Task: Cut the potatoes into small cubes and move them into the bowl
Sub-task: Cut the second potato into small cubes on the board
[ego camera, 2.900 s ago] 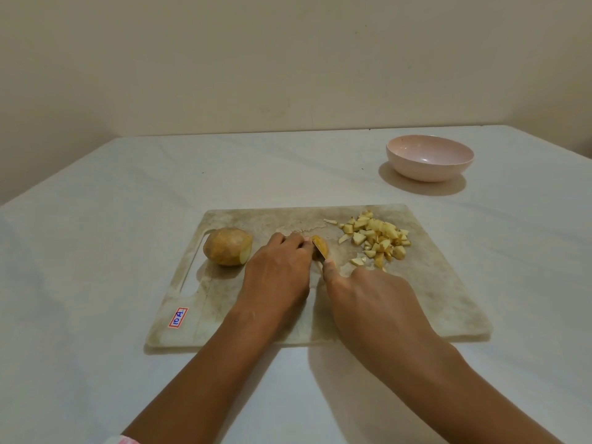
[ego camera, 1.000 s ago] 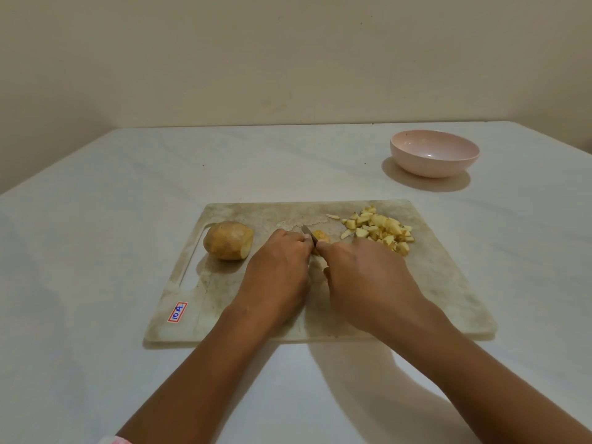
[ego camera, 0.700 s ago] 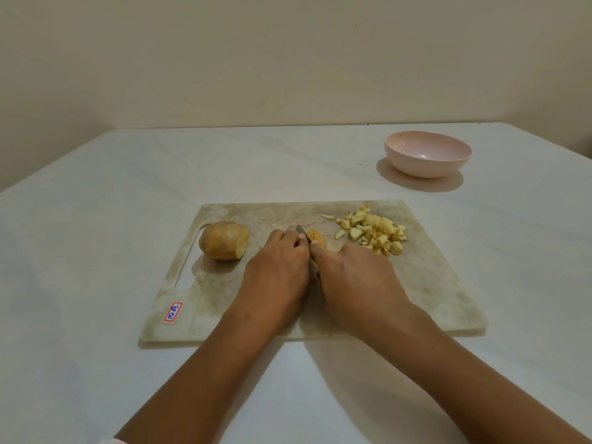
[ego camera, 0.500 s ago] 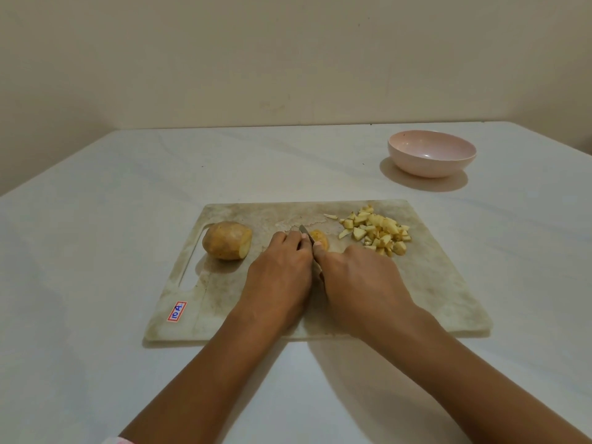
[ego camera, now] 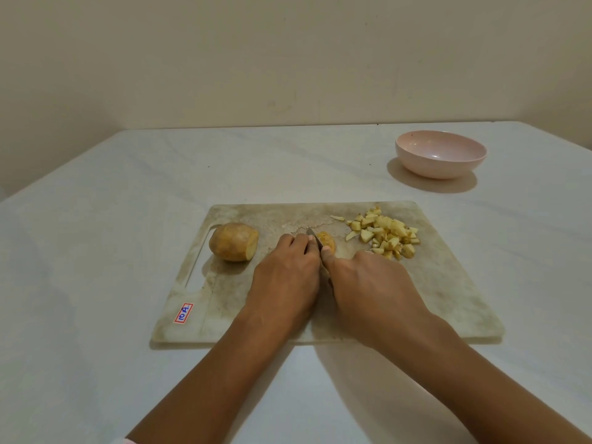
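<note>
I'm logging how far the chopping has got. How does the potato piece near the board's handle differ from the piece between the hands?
The potato piece near the handle is much bigger than the small piece between the hands. The big one lies alone, untouched, its pale cut face turned right; the small one has the knife against it, with the left hand and right hand close around. Both are skin-on and lie on the cutting board.

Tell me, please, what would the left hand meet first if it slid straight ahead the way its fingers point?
Probably the knife blade at the left hand's fingertips, then the small potato piece just right of it; depth is unclear from this one view.
</note>
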